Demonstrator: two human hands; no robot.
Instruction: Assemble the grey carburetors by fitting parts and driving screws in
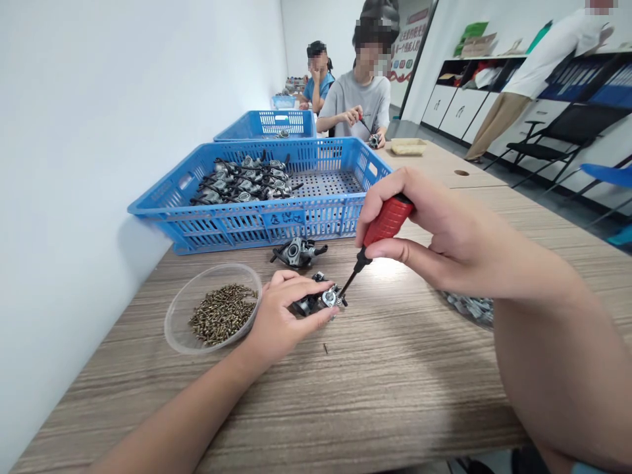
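Observation:
My right hand (419,230) is closed around the red handle of a screwdriver (388,224). The screwdriver slants down to the left, its tip at the edge of a small metal carburetor (330,298). With fingers and thumb on either side, my left hand (291,309) grips that carburetor against the table; part of it is hidden under the fingers. A single loose screw (325,348) lies just in front. Behind my left hand rests a second carburetor (296,251). To the left, a clear round bowl (172,322) holds many brass-coloured screws (222,315).
A blue crate (222,227) with several carburetors (241,178) stands behind, near the wall. Another blue crate (237,128) is beyond it. Partly behind my right wrist sits a container of small metal pieces (469,308). Across the table a person (363,99) works with a screwdriver.

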